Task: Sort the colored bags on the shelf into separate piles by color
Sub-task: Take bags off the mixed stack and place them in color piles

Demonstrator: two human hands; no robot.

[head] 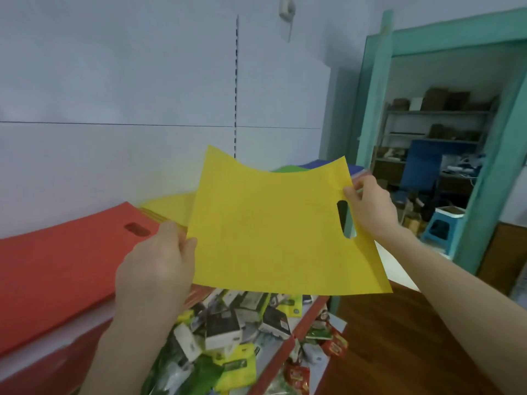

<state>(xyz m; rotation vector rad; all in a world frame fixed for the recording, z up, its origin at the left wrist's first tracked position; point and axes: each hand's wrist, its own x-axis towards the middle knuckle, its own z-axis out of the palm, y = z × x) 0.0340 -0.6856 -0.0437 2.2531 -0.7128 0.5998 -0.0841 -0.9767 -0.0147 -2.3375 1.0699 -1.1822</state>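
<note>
So, yellow bag (273, 232) held up in both hands, spread out flat.
Left hand (155, 269) pinches the bag's left edge, thumb on top. Right hand (370, 208) pinches the right edge just above the handle slot. The bag's top edge sags in the middle. A red pile (57, 269) sits left of the bag, and a yellow pile (168, 206) peeks out just behind its left side. Green bags (288, 168) and blue bags (319, 164) show behind its top edge. A jumble of packets (228, 329) lies below the bag.
</note>
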